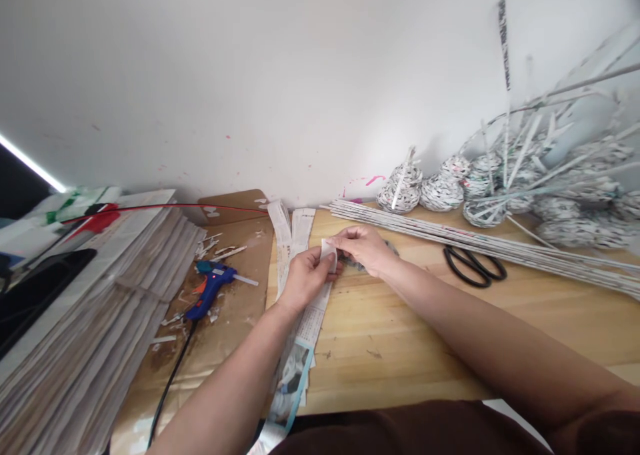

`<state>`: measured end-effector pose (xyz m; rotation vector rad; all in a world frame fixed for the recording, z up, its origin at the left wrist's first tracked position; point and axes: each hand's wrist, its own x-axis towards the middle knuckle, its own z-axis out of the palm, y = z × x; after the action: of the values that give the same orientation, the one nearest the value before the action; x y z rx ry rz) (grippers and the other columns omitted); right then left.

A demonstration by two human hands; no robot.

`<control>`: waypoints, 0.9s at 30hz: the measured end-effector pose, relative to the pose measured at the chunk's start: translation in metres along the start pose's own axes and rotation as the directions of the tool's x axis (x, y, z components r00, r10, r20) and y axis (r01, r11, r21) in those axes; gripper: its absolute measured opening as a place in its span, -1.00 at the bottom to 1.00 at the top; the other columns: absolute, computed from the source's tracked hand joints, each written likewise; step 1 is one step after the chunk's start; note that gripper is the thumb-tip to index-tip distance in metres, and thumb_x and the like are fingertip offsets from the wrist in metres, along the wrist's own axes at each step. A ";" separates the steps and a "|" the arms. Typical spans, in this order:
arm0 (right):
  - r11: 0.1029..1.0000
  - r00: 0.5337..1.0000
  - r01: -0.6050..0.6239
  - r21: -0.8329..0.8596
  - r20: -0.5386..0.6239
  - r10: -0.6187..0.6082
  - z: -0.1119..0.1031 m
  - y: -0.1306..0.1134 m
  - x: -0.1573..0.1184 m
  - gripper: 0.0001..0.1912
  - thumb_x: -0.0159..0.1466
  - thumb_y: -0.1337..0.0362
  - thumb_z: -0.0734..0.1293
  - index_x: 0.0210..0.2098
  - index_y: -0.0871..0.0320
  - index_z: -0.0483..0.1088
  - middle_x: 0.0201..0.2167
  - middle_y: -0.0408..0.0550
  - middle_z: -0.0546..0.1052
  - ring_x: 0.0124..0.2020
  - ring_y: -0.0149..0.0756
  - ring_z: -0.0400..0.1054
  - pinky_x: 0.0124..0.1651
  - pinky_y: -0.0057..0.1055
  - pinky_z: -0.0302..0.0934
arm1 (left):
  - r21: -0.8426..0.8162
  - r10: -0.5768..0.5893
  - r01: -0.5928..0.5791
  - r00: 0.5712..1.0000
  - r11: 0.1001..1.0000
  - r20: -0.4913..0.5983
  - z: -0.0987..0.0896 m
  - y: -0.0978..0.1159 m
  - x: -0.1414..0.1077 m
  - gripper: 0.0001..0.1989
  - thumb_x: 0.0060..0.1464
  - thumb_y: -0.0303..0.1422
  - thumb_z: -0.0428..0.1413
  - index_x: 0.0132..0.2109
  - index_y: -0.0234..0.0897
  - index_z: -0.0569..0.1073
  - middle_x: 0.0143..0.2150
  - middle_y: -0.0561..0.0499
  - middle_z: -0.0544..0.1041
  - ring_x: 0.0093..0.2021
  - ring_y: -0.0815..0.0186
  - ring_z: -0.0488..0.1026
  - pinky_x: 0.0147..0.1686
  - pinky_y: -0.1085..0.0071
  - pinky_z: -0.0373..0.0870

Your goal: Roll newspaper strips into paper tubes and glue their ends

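Note:
Between my two hands is a small white paper piece (327, 253). My left hand (306, 276) has its fingers closed round the lower left of it, above the newspaper strips (313, 318). The thumb and forefinger of my right hand (364, 247) pinch its upper right edge. Something dark and greyish, too hidden to name, lies on the table under my right hand. The long newspaper strips run from the wall side down to the table's front edge, partly covered by my left hand and forearm.
At left, a blue glue gun (213, 288) lies on brown cardboard (240, 315) beside stacked newspaper (135, 295). Rolled paper sticks (430, 231) and black-handled scissors (473, 266) lie at right on the wooden table (400, 335). Woven paper shapes (443, 191) stand behind.

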<state>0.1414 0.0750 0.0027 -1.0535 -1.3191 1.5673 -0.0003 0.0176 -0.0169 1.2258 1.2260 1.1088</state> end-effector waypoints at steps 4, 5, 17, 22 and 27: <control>1.000 1.000 0.013 0.004 -0.010 -0.013 0.002 0.002 0.000 -0.58 -0.16 0.03 0.54 -0.66 0.19 0.34 -0.72 -0.22 0.31 -0.68 -0.53 0.07 -0.64 -0.50 -0.08 | 0.003 0.008 -0.008 1.000 1.000 0.012 0.001 0.001 -0.001 -0.67 0.04 -0.14 0.17 -0.18 -0.34 0.52 -0.36 -0.05 0.58 -0.29 0.22 0.55 -0.30 0.35 0.52; 1.000 1.000 0.019 0.007 -0.003 -0.019 0.002 0.003 0.000 -0.57 -0.13 0.01 0.53 -0.66 0.19 0.33 -0.72 -0.22 0.31 -0.69 -0.52 0.06 -0.64 -0.50 -0.08 | -0.001 0.006 -0.006 1.000 1.000 0.015 0.000 0.001 -0.001 -0.66 0.05 -0.13 0.17 -0.18 -0.34 0.53 -0.35 -0.05 0.58 -0.29 0.23 0.55 -0.30 0.35 0.52; 0.252 0.935 0.352 -0.902 0.324 -0.147 -0.048 -0.020 -0.003 -0.56 0.06 0.06 0.45 -0.11 0.12 0.49 -0.17 0.10 0.55 -0.10 -0.01 0.36 -0.17 -0.31 0.14 | -0.275 -0.114 0.089 0.990 0.957 -0.079 -0.007 0.009 0.005 -0.61 -0.02 -0.15 0.24 -0.15 -0.39 0.53 -0.30 -0.14 0.60 -0.38 0.28 0.57 -0.45 0.47 0.49; 0.140 0.944 0.308 -0.941 0.284 -0.168 -0.039 -0.002 0.008 -0.65 0.38 0.19 0.09 -0.26 0.14 0.48 -0.28 0.05 0.58 -0.26 -0.21 0.42 -0.29 -0.39 0.08 | -0.300 -0.093 0.063 0.992 0.952 -0.087 -0.009 0.010 0.005 -0.62 -0.01 -0.19 0.24 -0.14 -0.41 0.53 -0.29 -0.15 0.60 -0.37 0.28 0.57 -0.42 0.48 0.50; 0.129 0.952 0.153 -0.980 0.111 -0.285 -0.030 -0.002 0.012 -0.51 0.38 0.05 0.05 -0.38 0.11 0.51 -0.33 0.02 0.60 -0.30 -0.19 0.43 -0.35 -0.35 0.01 | -0.294 -0.080 0.060 0.995 0.954 -0.057 -0.008 0.010 0.004 -0.60 -0.03 -0.17 0.26 -0.13 -0.42 0.53 -0.33 -0.14 0.60 -0.38 0.29 0.57 -0.41 0.47 0.50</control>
<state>0.1663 0.0956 0.0008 -1.5205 -2.3857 0.1391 -0.0075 0.0224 -0.0067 0.9197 1.1009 1.2384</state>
